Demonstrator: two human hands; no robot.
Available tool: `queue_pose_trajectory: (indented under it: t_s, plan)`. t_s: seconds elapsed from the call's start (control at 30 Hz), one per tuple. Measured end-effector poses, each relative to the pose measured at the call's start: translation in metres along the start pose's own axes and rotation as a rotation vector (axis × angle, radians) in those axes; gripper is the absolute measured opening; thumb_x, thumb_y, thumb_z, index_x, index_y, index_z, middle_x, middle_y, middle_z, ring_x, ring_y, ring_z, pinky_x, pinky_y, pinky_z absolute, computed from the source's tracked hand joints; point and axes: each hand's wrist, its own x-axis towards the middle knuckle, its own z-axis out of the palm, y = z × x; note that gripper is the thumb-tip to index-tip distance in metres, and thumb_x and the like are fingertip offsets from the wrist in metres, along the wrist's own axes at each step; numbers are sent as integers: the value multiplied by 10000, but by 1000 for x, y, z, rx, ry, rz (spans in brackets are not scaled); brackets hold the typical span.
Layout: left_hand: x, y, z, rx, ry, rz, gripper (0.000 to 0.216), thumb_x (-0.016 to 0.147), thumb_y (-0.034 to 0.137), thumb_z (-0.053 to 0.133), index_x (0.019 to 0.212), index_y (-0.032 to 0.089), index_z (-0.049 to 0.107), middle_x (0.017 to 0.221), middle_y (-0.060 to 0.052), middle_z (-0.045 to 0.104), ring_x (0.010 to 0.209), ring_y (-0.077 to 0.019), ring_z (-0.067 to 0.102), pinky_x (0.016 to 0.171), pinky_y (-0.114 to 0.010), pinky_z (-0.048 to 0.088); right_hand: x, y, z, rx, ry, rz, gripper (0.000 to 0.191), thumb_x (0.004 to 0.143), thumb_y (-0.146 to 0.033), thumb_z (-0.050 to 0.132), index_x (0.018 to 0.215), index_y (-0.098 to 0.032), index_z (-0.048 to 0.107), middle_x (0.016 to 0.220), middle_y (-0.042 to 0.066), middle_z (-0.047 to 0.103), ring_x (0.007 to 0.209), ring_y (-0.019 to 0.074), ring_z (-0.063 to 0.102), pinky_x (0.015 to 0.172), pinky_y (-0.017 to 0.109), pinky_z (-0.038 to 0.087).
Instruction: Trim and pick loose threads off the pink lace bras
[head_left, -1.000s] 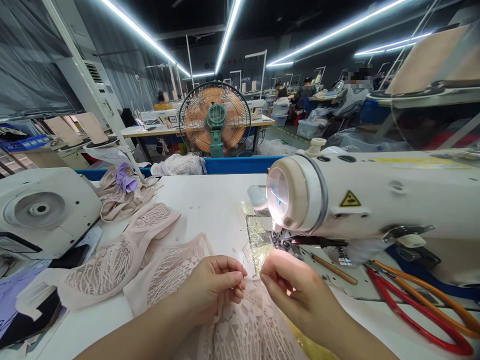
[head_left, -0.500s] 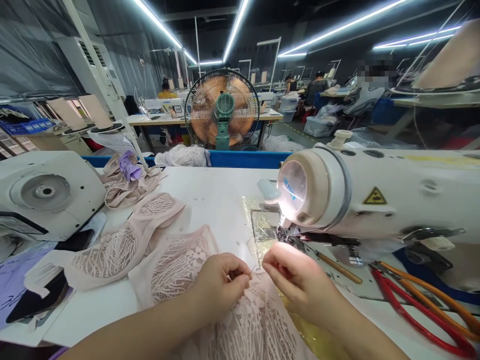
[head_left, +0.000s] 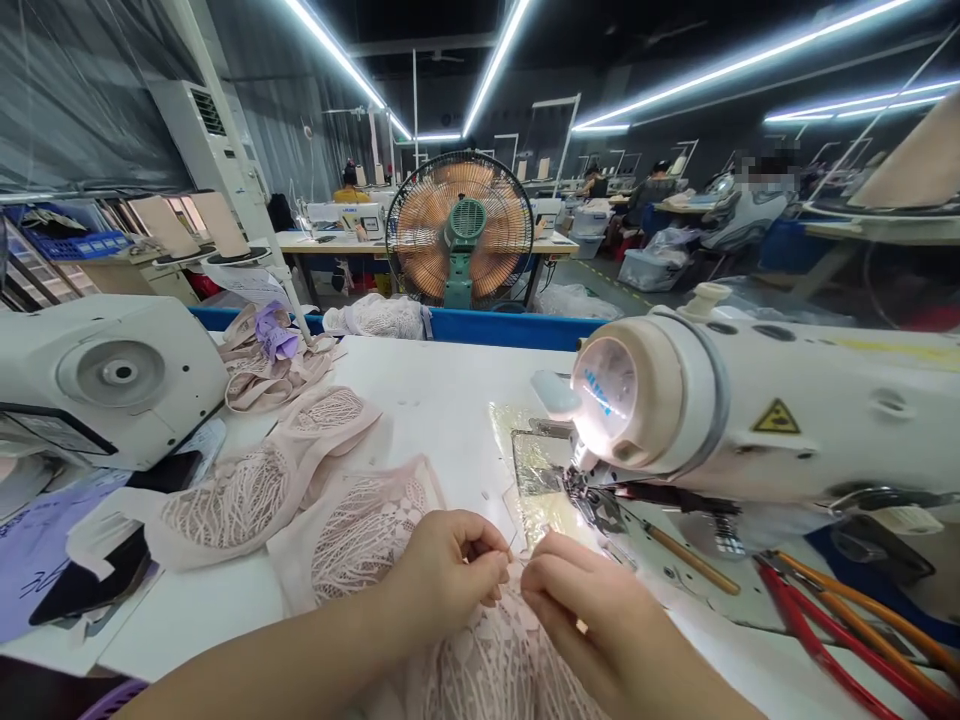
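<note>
My left hand (head_left: 463,568) pinches thumb and forefinger together over the lace; a thin sliver, needle or thread, shows at its fingertips. My right hand (head_left: 589,605) is closed in a pinch close beside it, and whatever it holds is too fine to make out. Under both hands lies a pale pink lace bra (head_left: 371,530), draped over the table's front edge. Another lace bra (head_left: 232,500) rests to the left. The sewing machine (head_left: 652,400) stands just beyond my right hand, its lamp lighting the needle area.
Red-handled (head_left: 817,635) and orange-handled tools (head_left: 870,610) lie at the right, near a wooden-handled tool (head_left: 694,558). A second machine head (head_left: 112,375) stands left, by a dark phone-like object (head_left: 94,585). Beyond the blue edge (head_left: 510,328) stands a large fan (head_left: 459,230).
My right hand has come lower and nearer to my left hand, their fingertips almost meeting. The camera view has shifted slightly, moving the scene rightward.
</note>
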Motion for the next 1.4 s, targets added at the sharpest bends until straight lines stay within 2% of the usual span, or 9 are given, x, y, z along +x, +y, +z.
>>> queue_pose_trajectory:
  t_s: [0.1,0.37,0.53,0.63,0.73,0.9,1.13,1.3,1.4]
  plan:
    - [1,3,0,-116,-10,-36,63,629,192,554,633,130,557,509,31,513,462,-82,501,481,-215,432,0,-5,10,-75,36,-72,234,864,-109,277,714,-188,439,675,21,459,571,135,446,501,236,340]
    - [1,7,-2,-222,-13,-83,110,608,223,598,619,120,561,522,20,538,455,-77,498,470,-218,424,2,0,12,-147,17,-36,244,843,-94,288,668,-184,433,662,24,463,557,136,438,490,242,335]
    - [0,5,0,-138,-24,-57,116,598,231,587,641,126,562,492,32,506,454,-90,498,486,-239,427,3,7,-7,176,-129,143,130,827,-165,429,770,-193,542,817,29,544,556,108,477,497,230,378]
    - [-2,7,3,-80,-22,-39,114,594,230,562,647,129,556,508,30,499,444,-92,491,476,-242,408,5,10,-12,388,-19,266,166,839,-271,447,836,-185,589,942,63,549,606,123,506,503,246,389]
    - [-4,9,5,-33,-33,-20,86,602,215,535,626,133,543,519,26,493,456,-95,491,483,-241,400,8,9,-7,506,84,307,172,819,-295,474,777,-169,583,819,50,548,687,161,511,534,261,380]
    - [-5,10,4,38,-76,31,77,632,213,522,630,137,537,535,11,507,484,-106,500,498,-240,401,11,2,3,553,159,288,190,803,-268,479,642,-170,508,662,4,469,608,139,450,552,270,359]
    - [-6,8,-1,192,-66,195,129,701,216,510,593,147,518,533,-4,516,497,-104,469,490,-221,368,12,-1,4,625,219,178,208,827,-273,487,641,-179,499,670,4,471,627,143,461,574,272,388]
    - [-7,8,-9,564,16,543,141,738,132,481,611,159,536,598,-15,535,574,-109,476,556,-220,364,3,-9,-12,722,498,109,109,897,-280,441,811,-241,495,916,23,564,768,150,530,586,255,433]
    - [-7,9,-16,767,63,707,172,769,112,441,640,161,544,602,-23,550,573,-111,487,540,-216,347,-25,-18,-28,730,558,75,117,949,-314,317,930,-294,431,797,13,594,693,160,570,511,257,458]
